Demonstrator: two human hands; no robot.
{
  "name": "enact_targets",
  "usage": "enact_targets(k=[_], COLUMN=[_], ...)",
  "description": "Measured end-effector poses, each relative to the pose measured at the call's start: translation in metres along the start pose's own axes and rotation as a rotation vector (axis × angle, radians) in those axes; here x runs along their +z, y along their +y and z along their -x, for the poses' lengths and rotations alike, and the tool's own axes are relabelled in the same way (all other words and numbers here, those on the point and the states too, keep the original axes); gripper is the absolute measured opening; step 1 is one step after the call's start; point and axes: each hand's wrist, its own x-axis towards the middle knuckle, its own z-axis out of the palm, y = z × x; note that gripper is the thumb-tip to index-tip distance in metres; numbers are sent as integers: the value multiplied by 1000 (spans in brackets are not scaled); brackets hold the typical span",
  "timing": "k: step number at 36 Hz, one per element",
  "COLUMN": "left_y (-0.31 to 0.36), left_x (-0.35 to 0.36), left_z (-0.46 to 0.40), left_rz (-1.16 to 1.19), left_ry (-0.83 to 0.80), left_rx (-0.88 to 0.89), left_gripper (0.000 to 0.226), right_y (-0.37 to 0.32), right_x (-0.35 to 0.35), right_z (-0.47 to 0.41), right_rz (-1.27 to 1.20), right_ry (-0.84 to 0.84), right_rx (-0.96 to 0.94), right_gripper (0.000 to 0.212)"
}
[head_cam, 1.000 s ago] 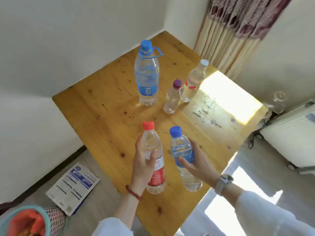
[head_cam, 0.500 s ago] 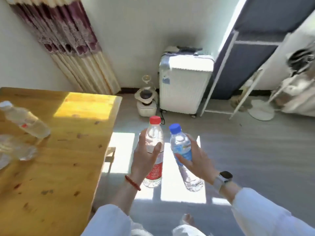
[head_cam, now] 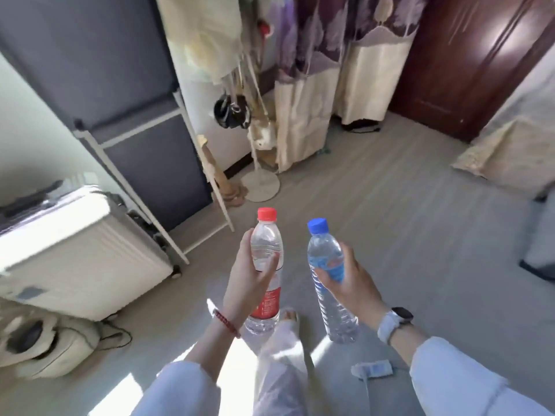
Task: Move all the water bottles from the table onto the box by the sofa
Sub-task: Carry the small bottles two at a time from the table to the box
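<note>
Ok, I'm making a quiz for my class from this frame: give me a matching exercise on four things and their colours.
Things:
1. cap of the bottle in the left hand
2. cap of the bottle in the right hand
3. door
4. wardrobe

Colours:
A. dark brown
B. red
C. grey
D. blue

Pairs: 1-B, 2-D, 3-A, 4-C

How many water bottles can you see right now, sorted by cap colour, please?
Red cap: 1, the bottle in the left hand
Blue cap: 1, the bottle in the right hand
Total: 2 bottles, both held upright above the floor
</note>
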Motion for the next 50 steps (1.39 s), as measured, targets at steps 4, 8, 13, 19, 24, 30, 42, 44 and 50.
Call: enact_targets(k=[4, 8, 13, 19, 24, 30, 42, 44, 50], left_y=[18, 46, 101, 157, 204, 283, 407, 421, 464], left_x=[59, 119, 198, 313, 422, 562, 778, 816, 940], left_z=[-94, -189, -284, -364, -418, -495, -638, -664, -745], left_rz=[-39, -66, -22, -14, 13, 12, 25, 26, 36], left_ry=[-140, -266, -398, -592, -678, -736, -751, -756, -771], left_rx=[90, 130, 193, 262, 304, 320, 335, 343, 350], left_gripper=[51, 64, 60, 61, 55, 57, 57, 57, 58], right_y=[35, 59, 91, 153, 223, 313, 457, 484, 564], right_x=[-39, -90, -159, -235, -304, -419, -617, -645, -740], right_z=[-68, -142, -210, -260, -312, -393, -535, -562, -648], right_rz=[-7, -47, -121, -203, -282, -266, -267, -272, -282], right_ry=[101, 195, 342, 515, 636, 706, 712, 703, 710], right_rx=[83, 165, 275, 402, 472, 483, 470, 462, 454], right_gripper=[61, 63, 64, 62, 66, 64, 57, 55, 52])
